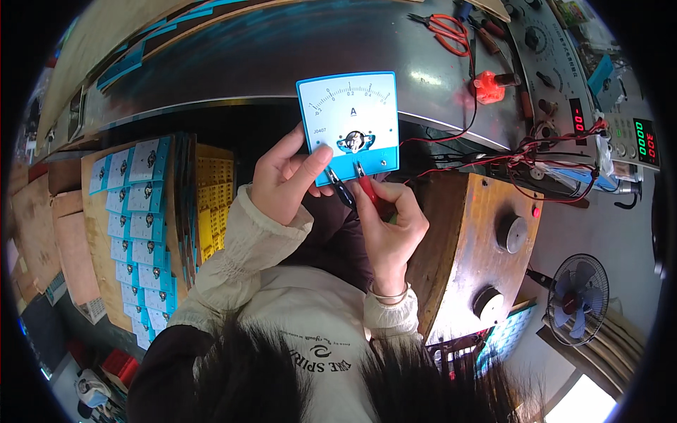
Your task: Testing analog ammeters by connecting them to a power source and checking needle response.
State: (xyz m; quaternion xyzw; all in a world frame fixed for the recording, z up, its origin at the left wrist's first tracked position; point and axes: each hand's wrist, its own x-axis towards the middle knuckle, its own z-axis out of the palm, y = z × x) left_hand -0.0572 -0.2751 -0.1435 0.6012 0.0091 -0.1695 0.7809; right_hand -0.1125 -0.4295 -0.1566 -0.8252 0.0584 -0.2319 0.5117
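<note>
A blue-and-white analogue meter with a scale and a small mechanism in its lower middle is held upright in front of me. My left hand grips its lower left side, thumb on the face. A black crocodile clip hangs at the meter's lower left, beside that thumb. My right hand pinches a red crocodile clip at the lower middle of the meter, where its jaw meets the blue strip. Thin red and black leads run toward the instruments on the right.
Behind is a steel bench with pliers and a red-based tool. Instrument panels with lit displays line the right. A wooden box with knobs and a fan stand lower right. Rows of similar meters lie left beside yellow trays.
</note>
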